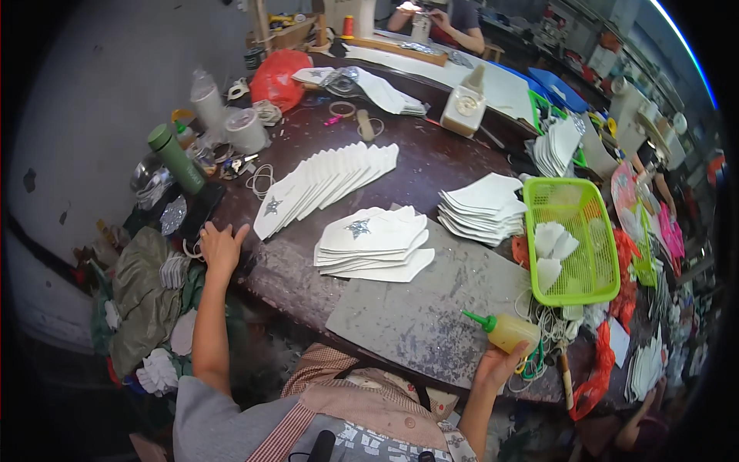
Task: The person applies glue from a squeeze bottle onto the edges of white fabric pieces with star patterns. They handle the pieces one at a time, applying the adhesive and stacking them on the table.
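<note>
In my right hand (494, 368) is a squeeze bottle (514, 333) of yellowish liquid, tipped on its side, its green nozzle pointing left over a worn grey board (431, 308). My left hand (221, 248) rests at the table's left edge, fingers spread, beside a white ring-like item partly hidden by it. Between my hands sits a stack of white shoe-upper-like pieces (369, 245), the top one bearing a silver star. Behind it, more white pieces (327, 181) lie fanned out, the front one also with a star. Another white stack (483, 206) lies to the right.
A lime-green basket (612, 262) with white scraps stands at the right, near cords and red plastic bags. At the left are a green bottle (175, 158) and jars. A square container (463, 112) is farther back. Another person's hands (440, 19) work across the table.
</note>
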{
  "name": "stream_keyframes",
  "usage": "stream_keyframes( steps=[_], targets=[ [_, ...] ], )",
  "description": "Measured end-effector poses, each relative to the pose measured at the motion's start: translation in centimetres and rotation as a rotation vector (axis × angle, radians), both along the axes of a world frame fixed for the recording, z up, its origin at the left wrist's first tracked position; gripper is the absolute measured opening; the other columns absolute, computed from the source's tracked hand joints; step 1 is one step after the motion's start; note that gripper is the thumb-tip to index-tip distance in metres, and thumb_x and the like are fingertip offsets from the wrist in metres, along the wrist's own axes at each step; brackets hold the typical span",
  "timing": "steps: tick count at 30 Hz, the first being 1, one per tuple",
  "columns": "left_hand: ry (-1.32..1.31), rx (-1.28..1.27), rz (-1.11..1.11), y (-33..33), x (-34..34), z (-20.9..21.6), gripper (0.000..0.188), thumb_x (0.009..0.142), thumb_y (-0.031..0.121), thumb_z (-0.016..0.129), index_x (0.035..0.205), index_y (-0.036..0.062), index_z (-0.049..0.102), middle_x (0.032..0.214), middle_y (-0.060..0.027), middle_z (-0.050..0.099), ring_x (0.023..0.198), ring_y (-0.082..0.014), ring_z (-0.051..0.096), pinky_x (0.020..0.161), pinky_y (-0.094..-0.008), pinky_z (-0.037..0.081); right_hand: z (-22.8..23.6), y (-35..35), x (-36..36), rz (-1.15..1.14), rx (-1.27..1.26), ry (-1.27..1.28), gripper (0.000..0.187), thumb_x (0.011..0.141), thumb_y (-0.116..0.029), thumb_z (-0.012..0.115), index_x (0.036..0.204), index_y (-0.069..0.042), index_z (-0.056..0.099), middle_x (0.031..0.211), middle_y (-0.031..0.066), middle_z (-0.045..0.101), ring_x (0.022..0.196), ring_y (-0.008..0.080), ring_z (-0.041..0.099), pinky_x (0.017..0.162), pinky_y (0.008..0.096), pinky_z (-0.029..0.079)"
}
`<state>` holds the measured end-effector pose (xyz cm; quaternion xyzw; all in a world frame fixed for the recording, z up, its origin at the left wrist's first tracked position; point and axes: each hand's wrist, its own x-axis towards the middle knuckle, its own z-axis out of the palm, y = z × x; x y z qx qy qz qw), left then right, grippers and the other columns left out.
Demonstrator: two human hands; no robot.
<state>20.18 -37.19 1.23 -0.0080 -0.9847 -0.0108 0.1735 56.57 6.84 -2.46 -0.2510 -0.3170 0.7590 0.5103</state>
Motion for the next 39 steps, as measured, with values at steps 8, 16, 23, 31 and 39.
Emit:
stream_keyframes(
  steps=[8,16,23,31,39],
  targets=[
    [-0.018,0.403,-1.170,21.3,2.2,5.2,0.036,0.092,0.026,0.060,0.121,0.0041,0.064,0.125,-0.0178,0.061,0.115,-0.0327,0.057,0.096,-0.0420,0.045,0.0,-0.3,-0.3,0.024,0.006,0.027,0.056,0.097,-0.039,0.060,0.139,-0.006,0.043,0.133,0.0126,0.055,0.118,0.0261,0.058,0.096,0.0406,0.053],
    [-0.025,0.252,-1.111,27.1,1.4,-0.9,0.044,0.090,0.040,0.062,0.116,0.0039,0.061,0.125,-0.0114,0.061,0.121,-0.0266,0.054,0.105,-0.0510,0.036,0.0,0.0,0.5,-0.010,0.008,0.014,0.061,0.095,-0.040,0.062,0.139,-0.003,0.041,0.135,0.0166,0.052,0.121,0.0289,0.056,0.100,0.0415,0.051],
    [0.000,0.259,-1.076,26.3,1.7,-1.3,0.038,0.087,0.035,0.067,0.110,0.0054,0.062,0.123,-0.0089,0.061,0.122,-0.0249,0.053,0.111,-0.0515,0.029,0.7,0.1,0.1,-0.011,0.002,0.004,0.063,0.095,-0.041,0.062,0.140,-0.003,0.039,0.136,0.0165,0.052,0.120,0.0293,0.056,0.100,0.0413,0.052],
    [0.108,0.530,-1.386,25.2,3.1,4.2,0.034,0.082,0.015,0.071,0.113,0.0098,0.057,0.088,-0.0095,0.063,0.085,-0.0263,0.060,0.094,-0.0445,0.041,0.3,0.0,0.4,-0.018,-0.017,0.055,0.061,0.094,-0.040,0.064,0.139,-0.006,0.042,0.134,0.0146,0.053,0.120,0.0283,0.056,0.099,0.0421,0.051],
    [-0.631,0.468,-1.529,21.0,12.8,4.1,0.031,0.085,0.016,0.072,0.113,0.0074,0.062,0.105,-0.0124,0.060,0.093,-0.0289,0.061,0.079,-0.0378,0.050,1.1,-0.8,-0.3,0.028,0.005,-0.001,0.052,0.096,-0.034,0.062,0.136,-0.006,0.045,0.129,0.0122,0.056,0.116,0.0267,0.058,0.095,0.0436,0.053]
  ],
)
